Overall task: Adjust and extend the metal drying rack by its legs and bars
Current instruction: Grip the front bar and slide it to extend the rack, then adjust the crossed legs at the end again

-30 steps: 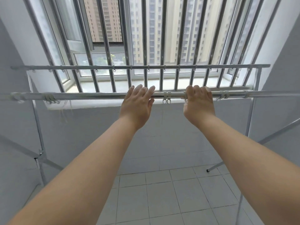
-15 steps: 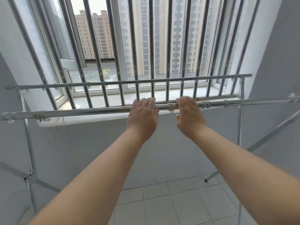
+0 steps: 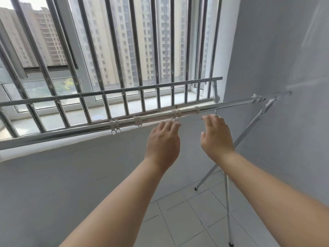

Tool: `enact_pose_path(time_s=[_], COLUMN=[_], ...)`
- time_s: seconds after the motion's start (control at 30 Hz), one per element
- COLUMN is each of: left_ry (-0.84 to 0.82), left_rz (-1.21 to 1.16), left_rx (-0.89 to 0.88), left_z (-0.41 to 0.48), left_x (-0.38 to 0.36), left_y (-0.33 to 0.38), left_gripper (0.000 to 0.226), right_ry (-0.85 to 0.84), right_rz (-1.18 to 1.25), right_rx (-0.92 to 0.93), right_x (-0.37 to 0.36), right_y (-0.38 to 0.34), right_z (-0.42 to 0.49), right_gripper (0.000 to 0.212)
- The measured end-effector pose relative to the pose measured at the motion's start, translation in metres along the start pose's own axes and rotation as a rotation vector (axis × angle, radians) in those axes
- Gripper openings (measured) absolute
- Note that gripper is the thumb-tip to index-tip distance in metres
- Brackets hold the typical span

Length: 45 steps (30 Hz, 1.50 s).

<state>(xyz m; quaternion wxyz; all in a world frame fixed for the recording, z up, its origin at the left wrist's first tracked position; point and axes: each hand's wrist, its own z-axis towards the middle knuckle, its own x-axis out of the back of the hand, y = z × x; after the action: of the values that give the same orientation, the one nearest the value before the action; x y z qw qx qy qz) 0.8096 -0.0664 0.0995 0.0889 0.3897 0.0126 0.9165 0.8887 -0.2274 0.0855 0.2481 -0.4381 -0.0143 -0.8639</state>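
Note:
The metal drying rack has a near top bar (image 3: 71, 131) running from lower left to upper right, with white plastic clips (image 3: 114, 125) strung along it. A second, far bar (image 3: 106, 92) runs parallel in front of the window. The rack's crossed right legs (image 3: 249, 129) drop to the tiled floor. My left hand (image 3: 163, 141) hovers just below the near bar, fingers apart, holding nothing. My right hand (image 3: 216, 138) is beside it, also open and off the bar.
A barred window (image 3: 124, 50) with a white sill (image 3: 124, 107) fills the wall behind the rack. A grey wall (image 3: 284, 68) stands close on the right, near the bar's end. One leg foot (image 3: 231, 244) rests on the floor tiles at lower right.
Both hands have let go of the near bar and pulled back below it. The view has swung right, bringing the rack's right end and legs into sight.

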Motion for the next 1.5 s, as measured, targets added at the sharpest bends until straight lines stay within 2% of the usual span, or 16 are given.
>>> enact_pose_path(time_s=[0.13,0.27,0.53,0.87,1.23,1.5], left_ry=[-0.147,-0.253,-0.341,-0.418,-0.539,-0.616], left_rz=[0.005,-0.015,-0.089,-0.152,-0.207,-0.227], left_rx=[-0.077,-0.130,-0.107,-0.141,0.121,0.190], left_z=[0.013,0.028,0.055,0.098,0.152,0.161], left_x=[-0.034,-0.064,-0.118,-0.197,-0.289,-0.344], left_y=[0.004,-0.003,-0.007,0.055,0.135,0.166], left_gripper=[0.037,0.042,0.043,0.042,0.041,0.041], right_ry=[-0.014,-0.099,-0.281,-0.289,-0.359,-0.345], right_rz=[-0.052,-0.105,-0.146,-0.087,0.212,0.398], right_rx=[-0.069,-0.155,-0.357,-0.483,-0.617,-0.712], right_x=[-0.004,-0.010,-0.018,-0.026,-0.057,-0.089], right_y=[0.022,0.037,0.076,0.169,0.294,0.346], right_z=[0.005,0.009,0.005,0.019,0.060,0.087], right_gripper=[0.046,0.047,0.047,0.047,0.047,0.049])
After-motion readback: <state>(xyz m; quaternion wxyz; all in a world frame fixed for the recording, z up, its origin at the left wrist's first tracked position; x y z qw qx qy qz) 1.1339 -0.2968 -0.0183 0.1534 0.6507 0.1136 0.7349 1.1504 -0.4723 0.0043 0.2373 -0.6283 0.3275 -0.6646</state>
